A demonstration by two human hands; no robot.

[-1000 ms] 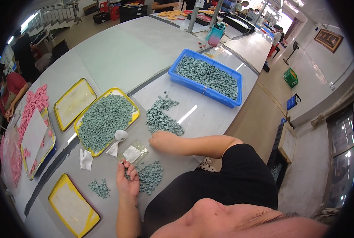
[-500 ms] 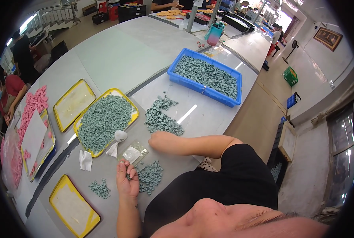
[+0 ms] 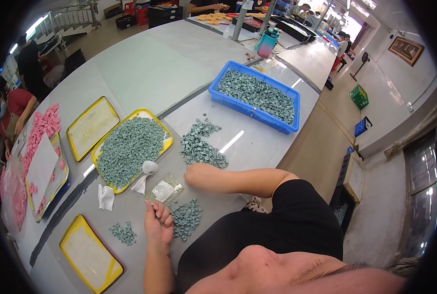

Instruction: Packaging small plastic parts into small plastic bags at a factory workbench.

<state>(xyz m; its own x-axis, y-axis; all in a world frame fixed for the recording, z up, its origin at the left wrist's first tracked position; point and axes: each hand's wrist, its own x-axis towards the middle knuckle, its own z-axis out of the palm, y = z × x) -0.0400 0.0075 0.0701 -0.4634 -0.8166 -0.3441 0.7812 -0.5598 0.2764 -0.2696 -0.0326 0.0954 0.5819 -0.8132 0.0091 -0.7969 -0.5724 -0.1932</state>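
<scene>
My left hand (image 3: pixel 158 223) is closed in a pinch beside a small heap of green pieces (image 3: pixel 187 219), with a small green piece (image 3: pixel 152 203) at its fingertips. My right hand (image 3: pixel 199 176) is curled shut on the table at the near edge of a larger loose pile of green pieces (image 3: pixel 201 147); whatever its fingers hold is hidden. Between the hands lies a clear flat dish (image 3: pixel 173 182) with a white patch in it. A white scoop (image 3: pixel 149 167) leans on the rim of a yellow-edged tray (image 3: pixel 167 143) heaped with green pieces.
A blue bin (image 3: pixel 257 113) full of green pieces stands at the far right. Two more yellow-rimmed trays (image 3: pixel 92 128) lie at left, near a crumpled white tissue (image 3: pixel 105 197), a small green cluster (image 3: pixel 123 233) and pink pieces (image 3: pixel 43 122). A bottle (image 3: pixel 267 43) stands farther back. Other people work nearby.
My left hand has shifted very slightly down, its fingertips a little lower. My right hand stays in place by the pile. The view has moved slightly.
</scene>
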